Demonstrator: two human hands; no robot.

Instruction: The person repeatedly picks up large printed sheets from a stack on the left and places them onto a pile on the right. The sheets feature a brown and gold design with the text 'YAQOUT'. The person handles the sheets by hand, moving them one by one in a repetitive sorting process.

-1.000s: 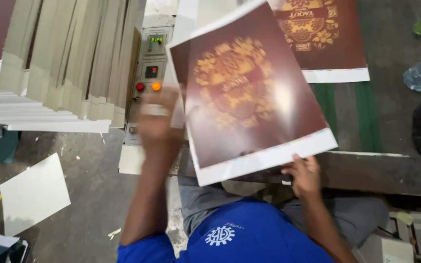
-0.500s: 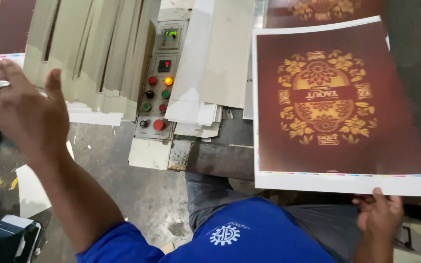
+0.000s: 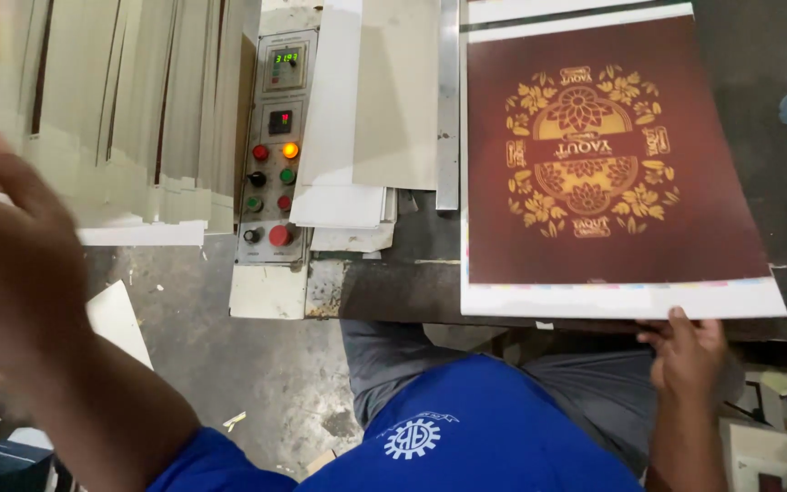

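The big printed sheet, dark red with gold flowers, is pinched at its white bottom edge by the right hand, fingers closed on it from below. It is held there so it lies flat and square on the dark table just above the hand. Far off to the side, the left hand is lifted and blurred; it looks open and empty. Between the hands, a control box with coloured buttons is seen, and stacked pale boards past the left hand.
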